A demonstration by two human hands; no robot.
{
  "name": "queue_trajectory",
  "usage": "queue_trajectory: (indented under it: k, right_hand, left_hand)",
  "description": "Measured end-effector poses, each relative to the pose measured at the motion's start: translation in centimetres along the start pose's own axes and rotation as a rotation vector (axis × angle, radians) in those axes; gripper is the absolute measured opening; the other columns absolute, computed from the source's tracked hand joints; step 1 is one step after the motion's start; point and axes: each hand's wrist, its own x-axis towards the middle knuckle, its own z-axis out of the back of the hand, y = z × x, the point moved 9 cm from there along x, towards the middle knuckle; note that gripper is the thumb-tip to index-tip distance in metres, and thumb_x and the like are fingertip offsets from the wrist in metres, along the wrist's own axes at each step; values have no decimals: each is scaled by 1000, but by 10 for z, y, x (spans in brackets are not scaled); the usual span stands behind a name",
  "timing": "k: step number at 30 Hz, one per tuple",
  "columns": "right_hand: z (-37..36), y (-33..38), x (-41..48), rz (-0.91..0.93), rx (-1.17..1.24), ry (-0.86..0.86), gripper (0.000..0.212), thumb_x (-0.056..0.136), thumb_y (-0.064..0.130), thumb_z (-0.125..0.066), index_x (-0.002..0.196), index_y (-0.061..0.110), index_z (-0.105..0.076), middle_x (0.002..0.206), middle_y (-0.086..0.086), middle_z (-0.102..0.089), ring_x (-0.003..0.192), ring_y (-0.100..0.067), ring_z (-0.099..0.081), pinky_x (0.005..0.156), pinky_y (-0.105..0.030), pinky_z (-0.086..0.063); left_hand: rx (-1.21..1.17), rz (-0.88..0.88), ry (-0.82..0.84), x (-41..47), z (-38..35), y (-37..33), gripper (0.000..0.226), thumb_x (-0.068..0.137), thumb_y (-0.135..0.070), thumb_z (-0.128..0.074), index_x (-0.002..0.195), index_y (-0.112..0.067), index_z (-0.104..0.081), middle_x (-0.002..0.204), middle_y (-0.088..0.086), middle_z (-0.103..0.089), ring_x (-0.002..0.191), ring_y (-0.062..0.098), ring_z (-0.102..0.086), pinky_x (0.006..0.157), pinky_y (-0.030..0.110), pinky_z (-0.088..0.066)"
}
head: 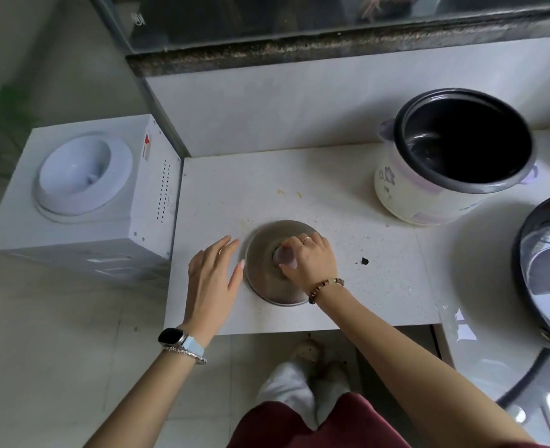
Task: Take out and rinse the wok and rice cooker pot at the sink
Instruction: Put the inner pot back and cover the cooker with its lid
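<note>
The wok (pixel 548 270) sat on the right of the tabletop (pixel 332 195). The rice cooker pot (pixel 461 137) was in the rice cooker (pixel 406 195), open and looking empty. The right hand (pixel 309 257) gripped the knob (pixel 283 257) of the lid (pixel 264 286). The left hand (pixel 212 279) lay spread just beside it. The lid was off, I think; next the pot needed lifting out.

This is a home kitchen. A flowered rice cooker (pixel 429 195) stands open on a speckled white countertop (pixel 332 195) near a dark wok (pixel 545 270). A white water dispenser (pixel 79 189) stands just beside the counter's left end.
</note>
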Motion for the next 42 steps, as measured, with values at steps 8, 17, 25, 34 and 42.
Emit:
queue_trajectory:
  k: [8,17,25,34,42]
  right_hand:
    - [45,-5,5,2,20,-217,23,56,31,-77,77,22,-73,68,5,-66,71,-24,-60,72,-30,-48]
    - [214,-44,14,-65,49,-707,21,68,35,-61,79,22,-73,72,2,-67,73,-27,-58,69,-31,-42]
    - [316,-119,17,-226,-3,-823,34,70,43,-54,87,22,-75,82,0,-72,81,-31,-60,74,-34,-44]
    - [325,-205,18,-418,-94,-727,20,70,31,-69,86,23,-75,83,-1,-73,82,-31,-58,74,-33,-39]
    - [296,-237,37,-465,-95,-581,24,76,34,-65,96,24,-72,96,0,-72,91,-26,-54,83,-32,-34]
  left_hand:
    - [-27,-67,-69,21,20,-25,45,99,-39,-38,134,-16,-54,139,2,-52,125,22,-51,106,42,-38]
    - [-131,-223,-226,88,72,-106,42,98,-33,-42,133,-14,-54,139,2,-53,127,21,-48,107,36,-32]
    - [-168,-435,-283,144,91,-201,39,98,-29,-46,134,-15,-53,138,2,-53,128,21,-47,108,39,-34]
    - [-182,-510,-147,166,43,-259,47,97,-40,-37,134,-17,-54,138,0,-54,130,21,-46,108,43,-36]
    - [-157,-505,-72,174,14,-263,48,97,-42,-36,135,-18,-54,139,1,-54,130,21,-46,106,50,-38]
